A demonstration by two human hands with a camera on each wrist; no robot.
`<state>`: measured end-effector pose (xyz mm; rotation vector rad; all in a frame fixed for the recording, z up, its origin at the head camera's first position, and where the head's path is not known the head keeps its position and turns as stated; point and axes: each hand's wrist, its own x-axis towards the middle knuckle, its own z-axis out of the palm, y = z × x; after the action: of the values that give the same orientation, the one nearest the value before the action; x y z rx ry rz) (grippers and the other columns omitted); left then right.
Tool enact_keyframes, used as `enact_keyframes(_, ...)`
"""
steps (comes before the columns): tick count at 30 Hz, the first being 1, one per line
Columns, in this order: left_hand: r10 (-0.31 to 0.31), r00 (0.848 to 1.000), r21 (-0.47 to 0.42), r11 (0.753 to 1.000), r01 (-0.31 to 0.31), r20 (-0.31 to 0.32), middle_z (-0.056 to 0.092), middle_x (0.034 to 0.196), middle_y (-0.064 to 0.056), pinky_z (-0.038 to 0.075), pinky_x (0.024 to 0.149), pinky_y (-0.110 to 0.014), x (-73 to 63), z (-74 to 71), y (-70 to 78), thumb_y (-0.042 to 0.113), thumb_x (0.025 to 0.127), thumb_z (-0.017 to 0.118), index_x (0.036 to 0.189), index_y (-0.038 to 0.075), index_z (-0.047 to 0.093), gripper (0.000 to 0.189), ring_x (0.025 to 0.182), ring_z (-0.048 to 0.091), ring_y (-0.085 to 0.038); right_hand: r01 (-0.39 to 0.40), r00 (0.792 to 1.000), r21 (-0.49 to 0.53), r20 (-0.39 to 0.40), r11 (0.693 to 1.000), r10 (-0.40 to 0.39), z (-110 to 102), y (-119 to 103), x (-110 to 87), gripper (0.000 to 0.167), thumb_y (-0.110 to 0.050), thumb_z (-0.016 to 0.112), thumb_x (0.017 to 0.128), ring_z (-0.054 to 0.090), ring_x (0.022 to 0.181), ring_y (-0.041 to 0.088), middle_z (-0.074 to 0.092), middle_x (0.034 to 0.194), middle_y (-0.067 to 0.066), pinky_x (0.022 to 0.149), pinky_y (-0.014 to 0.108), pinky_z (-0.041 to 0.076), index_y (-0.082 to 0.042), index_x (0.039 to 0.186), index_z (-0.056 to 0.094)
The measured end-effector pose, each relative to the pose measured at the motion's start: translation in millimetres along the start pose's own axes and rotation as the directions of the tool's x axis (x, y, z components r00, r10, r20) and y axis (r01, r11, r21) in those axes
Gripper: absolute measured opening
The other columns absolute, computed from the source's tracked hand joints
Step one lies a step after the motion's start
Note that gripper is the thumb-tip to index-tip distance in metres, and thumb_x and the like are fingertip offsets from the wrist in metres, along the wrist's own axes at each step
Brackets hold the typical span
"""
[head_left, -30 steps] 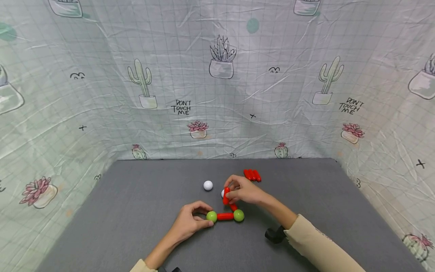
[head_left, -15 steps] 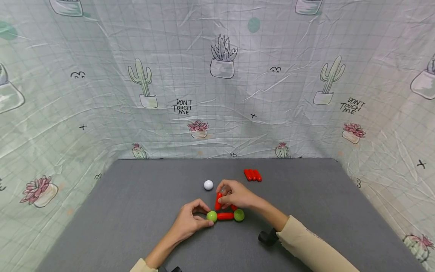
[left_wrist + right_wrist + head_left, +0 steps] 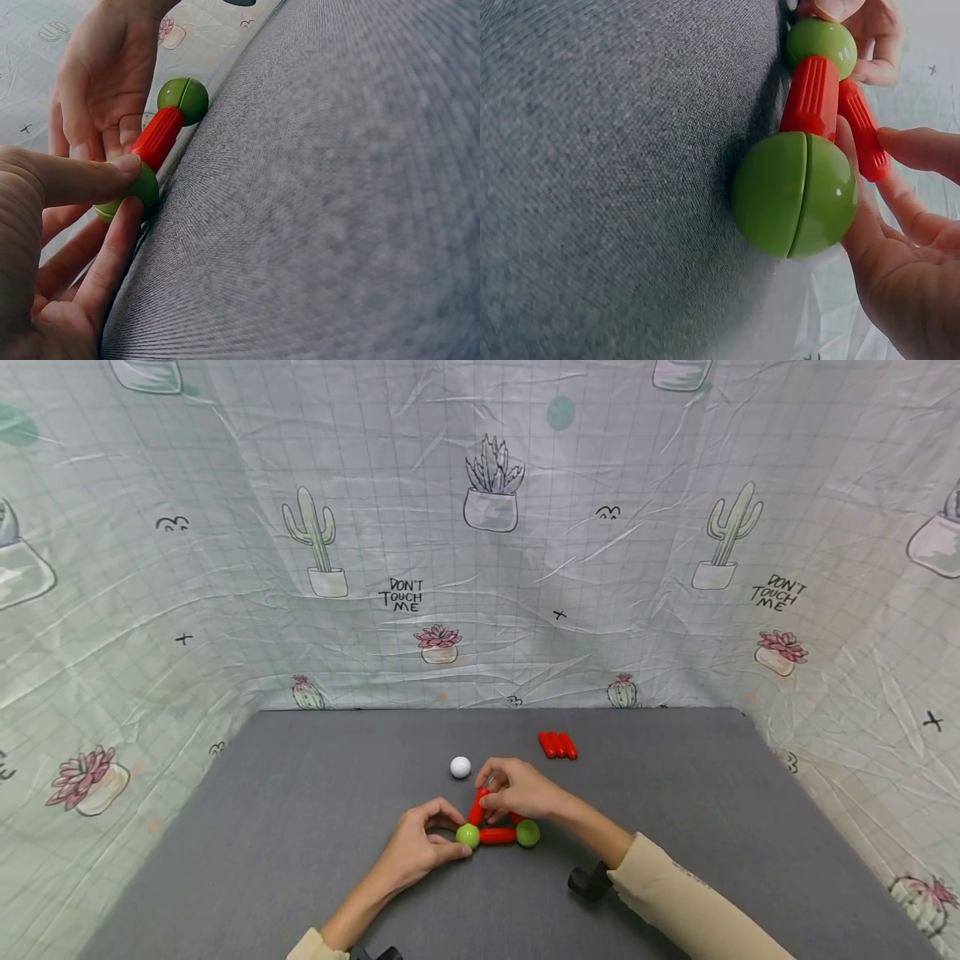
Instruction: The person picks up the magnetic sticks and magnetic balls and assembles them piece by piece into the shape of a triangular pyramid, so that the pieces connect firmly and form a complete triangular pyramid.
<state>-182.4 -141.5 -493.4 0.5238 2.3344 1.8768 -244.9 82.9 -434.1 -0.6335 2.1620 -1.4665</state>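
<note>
On the grey table my left hand (image 3: 412, 842) pinches the left green ball (image 3: 467, 836) between thumb and fingers. A red ridged rod (image 3: 497, 836) joins it to the right green ball (image 3: 528, 833), which shows a seam in the right wrist view. My right hand (image 3: 527, 789) pinches a second red rod (image 3: 864, 131) by its upper part; its lower end meets the left green ball. Another red rod (image 3: 516, 817), mostly hidden by the right hand, runs back from the right green ball.
A white ball (image 3: 461, 767) lies behind the hands. Several red rods (image 3: 558, 745) lie side by side farther back on the right. A patterned cloth (image 3: 495, 610) hangs around the table's back and sides.
My right hand has moved left and toward me, bringing its red rod to the left green ball. It now covers a second white ball. My left hand has stayed on its ball.
</note>
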Motion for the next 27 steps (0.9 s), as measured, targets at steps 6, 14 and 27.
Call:
enact_keyframes(6, 0.0, 1.0, 0.007, 1.0, 0.0, -0.003, 0.073, 0.103, -0.02, 0.059, 0.07, -0.024, 0.7, 0.5, -1.1, 0.001, 0.073, 0.09, 0.104, 0.002, 0.069, 0.038, 0.093, 0.072, -0.014, 0.007, 0.999, -0.002, -0.033, 1.0, -0.007, -9.0, -0.2, -8.8, 0.023, 0.003, 0.063, 0.094, 0.075, 0.075, 0.03, 0.072, 0.094, 0.026, 0.073, 0.044, 0.064, 0.009, 0.115, 0.059)
enact_keyframes(14, -0.002, 1.0, 0.024, 1.0, 0.002, -0.014, 0.074, 0.104, -0.017, 0.059, 0.071, -0.023, 0.4, 0.3, -1.3, 0.002, 0.073, 0.09, 0.107, 0.004, 0.071, 0.039, 0.094, 0.071, -0.012, -0.01, 0.995, -0.128, -0.1, 0.992, -0.003, -23.8, 5.1, -27.9, 0.018, -0.006, 0.067, 0.096, 0.068, 0.078, 0.022, 0.071, 0.094, 0.014, 0.073, 0.041, 0.062, 0.002, 0.112, 0.062)
enact_keyframes(27, -0.003, 1.0, 0.046, 0.999, 0.004, -0.026, 0.076, 0.104, -0.016, 0.059, 0.071, -0.022, 0.6, 0.2, -0.8, 0.005, 0.075, 0.09, 0.108, 0.006, 0.073, 0.037, 0.093, 0.071, -0.011, -0.045, 0.996, -0.128, 0.068, 0.991, 0.054, -33.8, 21.5, -54.9, 0.05, -0.009, 0.079, 0.087, 0.067, 0.083, 0.018, 0.067, 0.101, 0.013, 0.072, 0.028, 0.056, 0.005, 0.127, 0.054)
